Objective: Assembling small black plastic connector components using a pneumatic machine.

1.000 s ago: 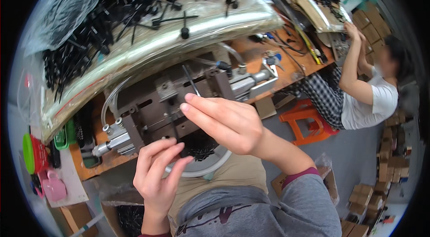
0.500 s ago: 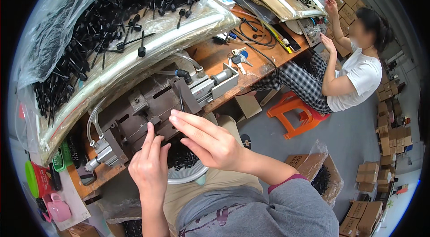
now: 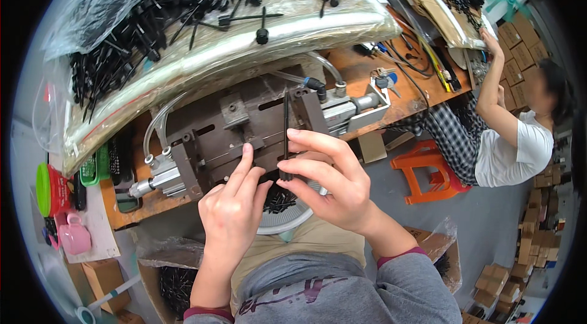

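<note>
My right hand (image 3: 336, 183) pinches a slim black rod (image 3: 286, 119) between thumb and fingertips. The rod stands nearly upright in the view, over the right part of a dark metal clamping fixture (image 3: 211, 154). My left hand (image 3: 229, 214) has its index finger stretched to the fixture's front edge, near a small metal block (image 3: 233, 110) at its middle. The other left fingers are partly bent, the thumb is apart, and no object shows in that hand. Below both hands, a pale ribbed basket (image 3: 287, 226) holds thin black parts, partly hidden by my fingers.
Many black knob-headed stems (image 3: 147, 36) lie on a plastic-wrapped board behind the fixture. Air cylinders (image 3: 342, 115) with hoses flank it. Keys (image 3: 385, 81) lie on the wooden bench; a pink mug (image 3: 74, 235) is at left. A co-worker (image 3: 507, 140) sits at right on an orange stool (image 3: 422, 168).
The whole view has shifted, with the bench now further right and up. My right-hand fingers have spread and bent around the rod. The co-worker's arm reaches higher toward the pile.
</note>
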A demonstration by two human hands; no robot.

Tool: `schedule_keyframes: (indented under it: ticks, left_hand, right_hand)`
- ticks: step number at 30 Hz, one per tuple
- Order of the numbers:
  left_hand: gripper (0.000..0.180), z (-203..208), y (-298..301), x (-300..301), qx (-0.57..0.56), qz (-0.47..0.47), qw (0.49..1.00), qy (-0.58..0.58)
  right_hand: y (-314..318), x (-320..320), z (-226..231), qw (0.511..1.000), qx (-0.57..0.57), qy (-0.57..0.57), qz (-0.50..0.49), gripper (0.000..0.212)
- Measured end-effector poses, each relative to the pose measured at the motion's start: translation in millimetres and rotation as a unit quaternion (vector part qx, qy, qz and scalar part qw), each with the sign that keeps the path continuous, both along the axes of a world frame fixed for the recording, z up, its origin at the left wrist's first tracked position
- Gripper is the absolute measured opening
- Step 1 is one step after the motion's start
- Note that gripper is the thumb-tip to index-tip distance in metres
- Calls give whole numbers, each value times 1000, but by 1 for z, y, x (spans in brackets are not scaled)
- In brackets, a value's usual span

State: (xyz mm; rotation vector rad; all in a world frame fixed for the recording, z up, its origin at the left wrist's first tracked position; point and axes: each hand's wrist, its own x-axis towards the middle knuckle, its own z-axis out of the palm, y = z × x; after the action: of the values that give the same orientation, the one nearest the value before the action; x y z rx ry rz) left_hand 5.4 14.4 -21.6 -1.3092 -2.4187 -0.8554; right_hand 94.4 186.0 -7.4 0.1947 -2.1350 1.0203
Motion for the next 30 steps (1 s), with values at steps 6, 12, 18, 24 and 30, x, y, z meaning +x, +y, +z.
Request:
schedule_keyframes:
  ticks: [6, 12, 18, 24, 30]
  left_hand:
    - [30, 29, -6, -4, -19, -34, 995, -88]
    - [37, 69, 10, -51, 124, -41, 991, -7]
    - [30, 72, 78, -116, 146, -89, 983, 64]
    - [29, 77, 88, -120, 114, -96, 989, 9]
    - [23, 83, 36, -82, 234, -114, 954, -150]
  right_hand:
    - [3, 2, -3, 997, 62, -46, -23, 33]
    - [-6, -2, -17, 983, 164, -85, -2, 23]
    - [-24, -15, -21, 957, 262, -125, -12, 22]
    - [-24, -21, -13, 950, 279, -140, -26, 18]
    - [-24, -23, 0, 934, 314, -171, -18, 20]
